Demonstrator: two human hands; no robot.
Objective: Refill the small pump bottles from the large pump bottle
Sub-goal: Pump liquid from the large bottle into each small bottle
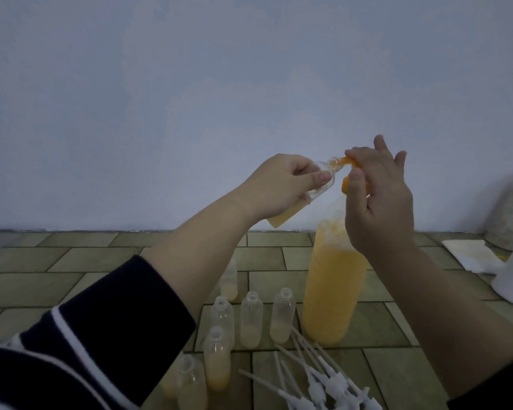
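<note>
Left hand (282,184): fingers and thumb curled round a small pump bottle (305,190), tilted, mouth raised to the orange nozzle (345,165); a little yellow liquid in its lower end. Right hand (376,199): on the pump head of the large pump bottle (333,288), its grip there partly hidden, outer fingers spread. Large bottle upright on the tiled counter (71,279), over half full. Open small bottles (251,319) clustered just left; white pump tops (323,383) heaped in front.

The large pump bottle (333,291) stands on the bench (71,279), open small bottles (251,319) clustered to its left. Loose pump heads (317,380) lie in front of it. A folded paper towel (471,255) lies to the right, near the wall (190,99).
</note>
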